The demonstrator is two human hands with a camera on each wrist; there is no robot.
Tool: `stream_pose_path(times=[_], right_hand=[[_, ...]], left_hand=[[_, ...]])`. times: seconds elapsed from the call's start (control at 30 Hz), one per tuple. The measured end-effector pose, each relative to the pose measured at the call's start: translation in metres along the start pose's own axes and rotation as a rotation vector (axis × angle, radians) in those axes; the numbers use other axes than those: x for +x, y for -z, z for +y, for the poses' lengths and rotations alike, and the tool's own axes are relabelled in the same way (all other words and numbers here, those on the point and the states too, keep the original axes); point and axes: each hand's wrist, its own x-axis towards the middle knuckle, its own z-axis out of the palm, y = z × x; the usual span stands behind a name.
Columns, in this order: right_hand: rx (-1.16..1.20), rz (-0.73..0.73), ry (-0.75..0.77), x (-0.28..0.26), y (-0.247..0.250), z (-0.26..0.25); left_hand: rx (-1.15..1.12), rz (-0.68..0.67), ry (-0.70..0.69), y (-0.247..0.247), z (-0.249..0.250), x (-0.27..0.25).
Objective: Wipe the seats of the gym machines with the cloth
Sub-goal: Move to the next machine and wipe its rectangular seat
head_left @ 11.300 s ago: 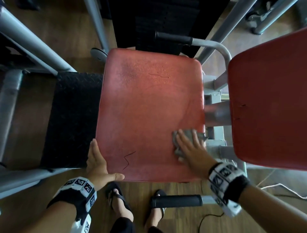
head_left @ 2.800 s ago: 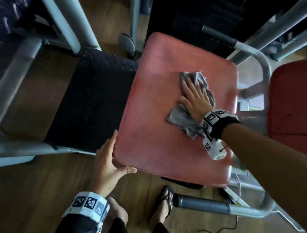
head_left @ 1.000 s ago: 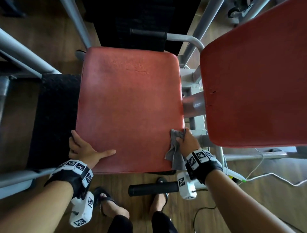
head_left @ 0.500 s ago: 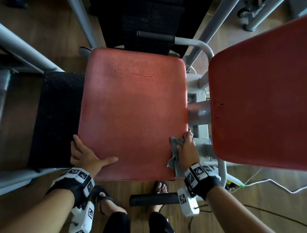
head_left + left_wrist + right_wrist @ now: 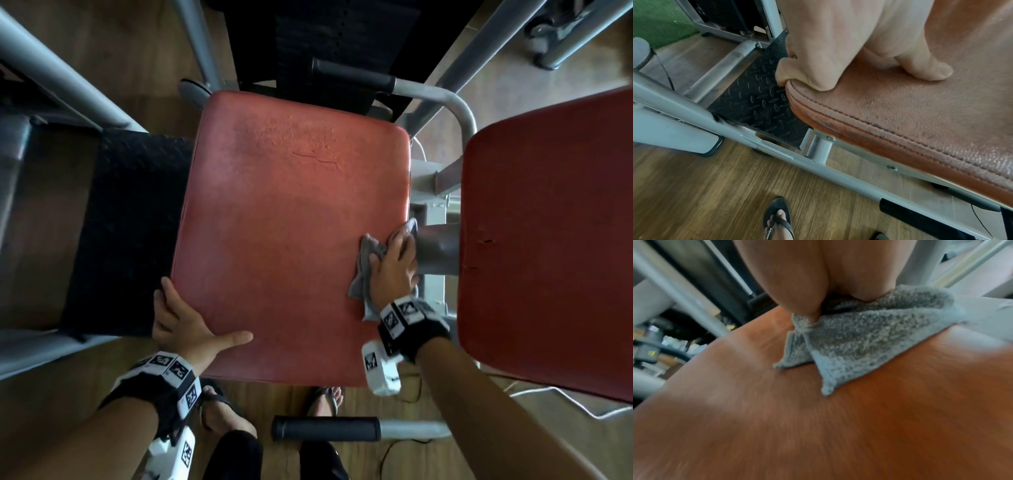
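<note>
A worn red seat point(image 5: 281, 240) fills the middle of the head view. A grey cloth point(image 5: 367, 257) lies bunched at its right edge, about halfway along. My right hand point(image 5: 394, 263) is on top of the cloth, with thumb and fingers gathering a fold of it point(image 5: 869, 340) against the seat point(image 5: 818, 426). My left hand point(image 5: 185, 322) grips the near left corner. Its thumb lies flat on top and its fingers point(image 5: 785, 76) hook over the stitched side edge of the seat point(image 5: 900, 105). The cloth under my right palm is hidden.
A second red pad point(image 5: 548, 240) stands close on the right, past a grey metal post point(image 5: 436, 246). A black tread plate point(image 5: 126, 233) lies left of the seat. Black-gripped handles sit near point(image 5: 325, 428) and far point(image 5: 352, 73). My sandalled feet point(image 5: 219, 411) stand on the wood floor.
My right hand has slid the cloth away from me along the seat's right edge, from the near right corner to about mid-length. The left hand has stayed at the near left corner.
</note>
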Motion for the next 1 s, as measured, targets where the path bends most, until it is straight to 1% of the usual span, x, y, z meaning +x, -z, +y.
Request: stream_pose_path(times=[0.1,0.2,0.3,0.43,0.5,0.57,0.67,0.73,0.8,0.9,1.0], right_hand=[[-0.032,-0.001,0.027,-0.02,-0.006,0.014],[-0.048,0.039,0.039,0.0,-0.006,0.007],[-0.04,0.056,0.019,0.019,-0.005,0.001],[-0.093,0.033,0.065,0.002,-0.008,0.008],[-0.12,0.044,0.067,0.003,-0.01,0.007],[-0.134,0.078,0.061,0.023,-0.009,0.0],[-0.132,0.134,0.088,0.068,0.0,-0.018],[-0.131,0.132,0.08,0.095,0.008,-0.03],[-0.136,0.139,0.081,0.106,0.011,-0.036],[-0.127,0.149,0.094,0.098,0.008,-0.031],[-0.149,0.122,0.101,0.081,0.003,-0.021]], left_hand=[[0.003,-0.01,0.001,0.001,0.001,-0.001],[-0.01,-0.007,0.008,0.001,0.004,-0.001],[0.002,-0.005,0.014,0.001,0.005,-0.001],[0.002,-0.001,0.024,0.002,0.005,-0.002],[-0.017,0.001,0.023,0.001,0.006,-0.001],[-0.018,0.007,0.027,0.0,0.006,-0.001],[-0.002,0.011,0.041,0.0,0.007,-0.002],[-0.008,0.004,0.04,0.0,0.007,-0.002],[-0.009,0.005,0.036,0.0,0.007,-0.002],[-0.02,0.001,0.039,0.0,0.008,-0.003],[-0.031,-0.001,0.037,0.001,0.008,-0.003]])
